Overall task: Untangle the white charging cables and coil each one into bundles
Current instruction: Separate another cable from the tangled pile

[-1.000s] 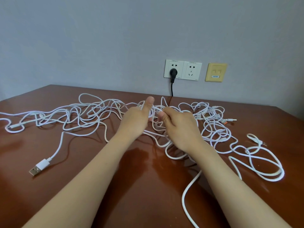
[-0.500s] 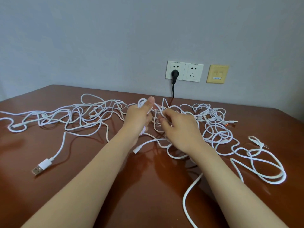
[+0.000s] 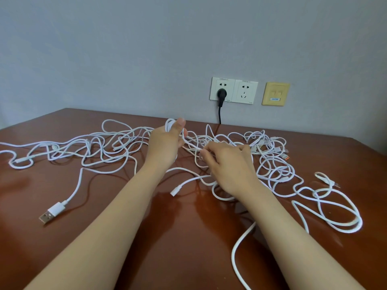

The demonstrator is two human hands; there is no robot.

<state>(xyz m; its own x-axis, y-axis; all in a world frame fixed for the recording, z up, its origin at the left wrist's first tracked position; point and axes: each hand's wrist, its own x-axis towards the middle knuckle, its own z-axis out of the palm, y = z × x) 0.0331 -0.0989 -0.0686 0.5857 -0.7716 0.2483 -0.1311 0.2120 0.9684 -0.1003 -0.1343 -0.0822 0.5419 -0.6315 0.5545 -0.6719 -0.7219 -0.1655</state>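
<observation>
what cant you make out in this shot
Head view:
- Left hand: fingers curled behind the hand itself, so its grip on the cables is hidden.
- Right hand: covers the strands beneath it.
- Cable count: too overlapped to tell.
- Far-right plugs: too small to tell the type.
- Near strand: cut off by the bottom edge.
- Black cord: lower end hidden behind the table.

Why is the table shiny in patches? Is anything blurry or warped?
Head view: soft, even light leaves pale glare patches on the polished table, with dark reflections of the arms under them. Head view: the wide lens makes the forearms loom large near the bottom. Head view: cables, left hand and right hand look sharp.
</observation>
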